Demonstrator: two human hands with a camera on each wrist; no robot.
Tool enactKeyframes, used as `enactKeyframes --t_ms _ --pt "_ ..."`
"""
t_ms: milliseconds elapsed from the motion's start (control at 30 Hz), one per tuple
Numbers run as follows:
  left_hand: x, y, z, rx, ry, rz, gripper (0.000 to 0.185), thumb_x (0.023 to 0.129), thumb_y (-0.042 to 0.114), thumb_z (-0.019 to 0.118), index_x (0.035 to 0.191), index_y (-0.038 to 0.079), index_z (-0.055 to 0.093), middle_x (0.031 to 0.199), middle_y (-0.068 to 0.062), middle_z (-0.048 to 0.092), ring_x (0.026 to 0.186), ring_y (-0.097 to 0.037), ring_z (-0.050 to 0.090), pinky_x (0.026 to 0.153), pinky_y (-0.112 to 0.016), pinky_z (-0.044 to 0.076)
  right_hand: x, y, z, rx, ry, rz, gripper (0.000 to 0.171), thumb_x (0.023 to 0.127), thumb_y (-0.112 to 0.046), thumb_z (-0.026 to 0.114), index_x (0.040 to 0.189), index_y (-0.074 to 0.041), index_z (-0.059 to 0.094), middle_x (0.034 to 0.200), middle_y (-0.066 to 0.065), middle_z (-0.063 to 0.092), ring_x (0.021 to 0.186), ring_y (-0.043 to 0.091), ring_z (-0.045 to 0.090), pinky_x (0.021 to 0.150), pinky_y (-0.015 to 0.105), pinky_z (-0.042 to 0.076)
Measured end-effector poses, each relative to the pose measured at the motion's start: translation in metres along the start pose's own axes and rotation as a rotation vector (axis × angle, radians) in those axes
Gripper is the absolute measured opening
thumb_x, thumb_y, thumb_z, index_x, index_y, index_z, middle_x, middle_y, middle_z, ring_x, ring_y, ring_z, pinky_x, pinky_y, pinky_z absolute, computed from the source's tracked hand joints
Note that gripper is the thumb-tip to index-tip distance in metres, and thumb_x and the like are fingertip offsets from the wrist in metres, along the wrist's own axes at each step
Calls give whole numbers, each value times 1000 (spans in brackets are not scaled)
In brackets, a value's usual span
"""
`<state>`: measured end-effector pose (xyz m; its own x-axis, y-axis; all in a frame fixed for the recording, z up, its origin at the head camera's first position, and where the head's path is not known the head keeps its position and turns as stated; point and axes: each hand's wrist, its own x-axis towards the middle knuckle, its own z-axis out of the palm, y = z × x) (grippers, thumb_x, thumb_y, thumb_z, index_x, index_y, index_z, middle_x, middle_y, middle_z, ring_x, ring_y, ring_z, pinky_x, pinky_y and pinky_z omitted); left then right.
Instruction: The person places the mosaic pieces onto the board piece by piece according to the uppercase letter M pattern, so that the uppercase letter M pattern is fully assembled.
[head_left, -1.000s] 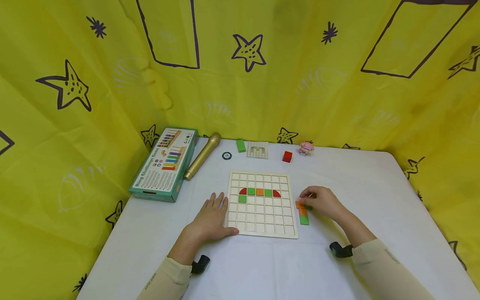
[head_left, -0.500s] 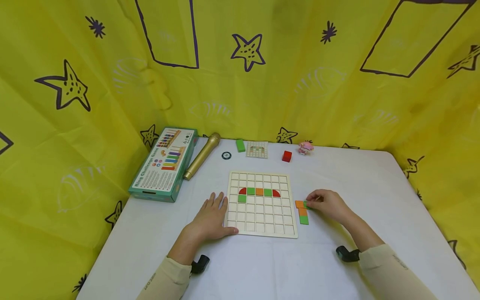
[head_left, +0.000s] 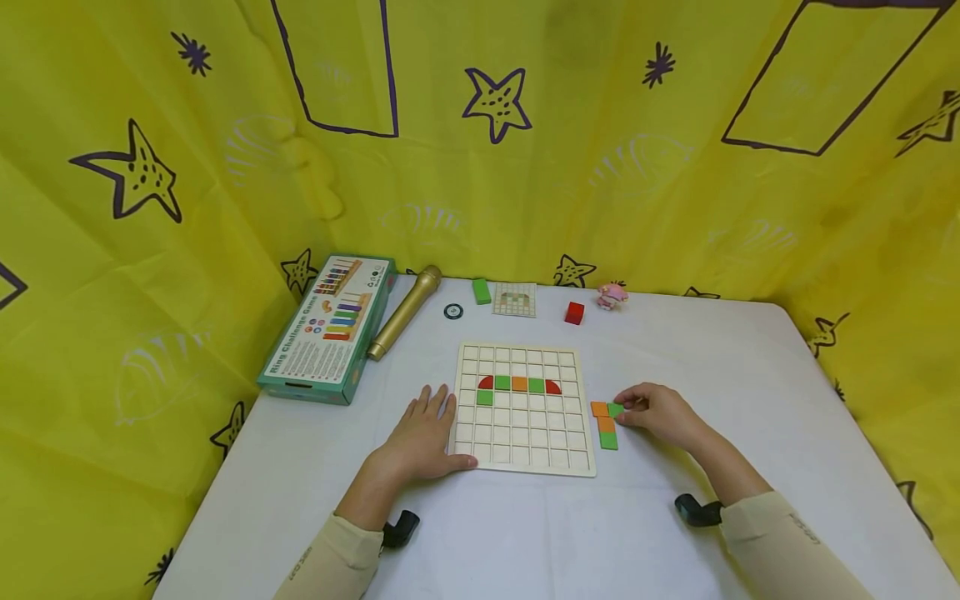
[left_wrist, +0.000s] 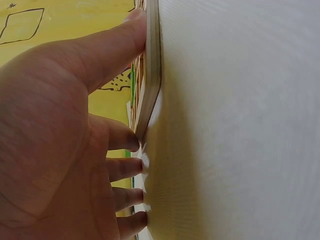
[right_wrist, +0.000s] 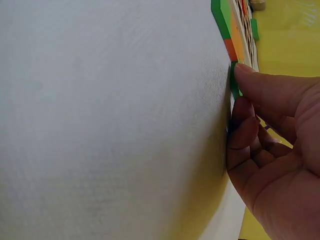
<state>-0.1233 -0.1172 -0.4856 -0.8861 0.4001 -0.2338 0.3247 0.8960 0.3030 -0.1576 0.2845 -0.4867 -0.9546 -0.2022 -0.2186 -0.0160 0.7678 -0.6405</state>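
Right hand (head_left: 660,414), lower right of centre in the head view: fingertips pinch a small green tile (head_left: 615,409) lying on the table (head_left: 750,375). The right wrist view shows the thumb on the tile's edge (right_wrist: 234,85) with the fingers curled under it.

The green tile sits at the hand's left edge, touching an orange tile (head_left: 598,408). Below that, a second orange tile (head_left: 606,424) and another green tile (head_left: 608,441) run down in a short column, long axis toward the bottom of the frame. The cluster lies just beside the right edge of the wooden grid board (head_left: 522,409).

Left hand (head_left: 426,437): flat, fingers straight and spread, resting on the table against the board's left edge; the thumb presses the board's rim (left_wrist: 152,65). It holds nothing.

On the board, near the top: a row of red, green, orange, green and red pieces (head_left: 519,384), with one green square (head_left: 485,397) below its left end.

The board's open cells lie left of the pinched tile; the right hand is much the nearer.
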Motion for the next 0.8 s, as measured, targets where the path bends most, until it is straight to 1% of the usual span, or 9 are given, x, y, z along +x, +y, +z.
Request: enactKeyframes --t_ms 200,333,567,800 --pt "0 0 0 -1 0 -1 109 83 66 69 155 -5 30 163 -22 21 150 -45 11 120 -54 18 1 -1 0 -6 1 12 24 86 -15 80 104 -4 68 88 3 62 79 22 54 71 35 47" --pt "1 0 1 0 0 -1 109 83 66 69 155 -5 30 164 -22 21 151 -45 11 120 -54 18 2 -2 -3 9 10 6 18 87 -13 78 100 -6 67 88 4 63 82 22 55 74 36 47" --pt "0 -1 1 -9 0 -1 108 83 66 69 155 -4 30 164 -22 20 151 -44 11 120 -54 17 5 1 -7 41 -3 -2 15 90 -11 75 101 -5 67 91 4 63 87 23 57 77 36 49" --pt "1 -1 2 2 -1 3 109 83 67 68 155 -4 29 164 -22 20 151 -44 11 120 -54 18 7 -6 -13 58 7 -6 17 91 -13 75 104 -4 69 93 6 64 88 24 56 73 30 50"
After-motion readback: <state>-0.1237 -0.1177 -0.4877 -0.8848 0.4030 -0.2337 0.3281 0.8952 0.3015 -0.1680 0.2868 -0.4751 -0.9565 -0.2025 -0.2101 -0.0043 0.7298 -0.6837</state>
